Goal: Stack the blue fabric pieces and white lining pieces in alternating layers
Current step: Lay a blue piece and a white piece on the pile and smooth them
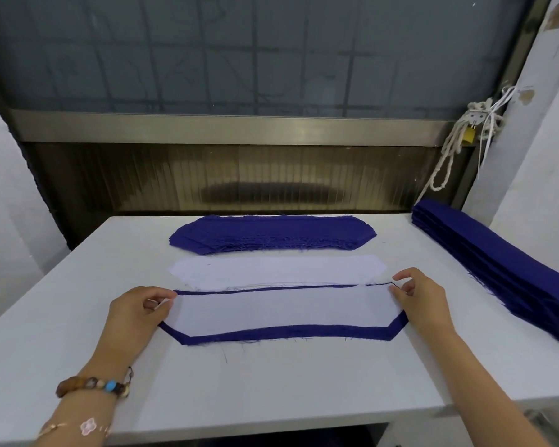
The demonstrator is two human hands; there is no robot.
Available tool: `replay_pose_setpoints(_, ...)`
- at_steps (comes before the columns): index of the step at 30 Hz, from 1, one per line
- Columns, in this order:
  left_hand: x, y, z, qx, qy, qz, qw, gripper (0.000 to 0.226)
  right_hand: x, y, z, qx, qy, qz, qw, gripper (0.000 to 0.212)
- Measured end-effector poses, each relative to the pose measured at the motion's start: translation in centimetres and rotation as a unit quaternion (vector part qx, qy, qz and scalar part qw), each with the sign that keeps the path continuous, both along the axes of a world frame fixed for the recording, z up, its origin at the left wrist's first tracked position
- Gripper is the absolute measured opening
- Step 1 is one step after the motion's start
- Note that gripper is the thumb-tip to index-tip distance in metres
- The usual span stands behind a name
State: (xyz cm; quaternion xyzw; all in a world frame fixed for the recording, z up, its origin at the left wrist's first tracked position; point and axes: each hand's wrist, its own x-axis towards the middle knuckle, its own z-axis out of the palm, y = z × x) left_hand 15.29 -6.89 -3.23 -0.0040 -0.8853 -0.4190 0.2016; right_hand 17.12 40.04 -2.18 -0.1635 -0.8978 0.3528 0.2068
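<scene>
A white lining piece (284, 312) lies flat on a blue fabric piece (281, 334), whose edge shows as a border around it, at the table's middle. My left hand (139, 309) pinches the lining's left end. My right hand (418, 298) pinches its right end. Just behind lies a pile of white lining pieces (271, 269). Farther back sits a stack of blue fabric pieces (271, 235) of the same shape.
The white table (271, 382) ends close to me, with a gap below its front edge. A tall stack of long blue strips (497, 269) runs along the right side. A wall panel and window stand behind; a knotted rope (449, 150) hangs at right.
</scene>
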Motion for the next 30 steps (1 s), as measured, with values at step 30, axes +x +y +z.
replay_pose_setpoints(30,0.29,0.84,0.58,-0.006,-0.032,-0.101,0.994,0.024,0.41,-0.67,-0.05,0.081,0.006,0.199,0.977,0.014)
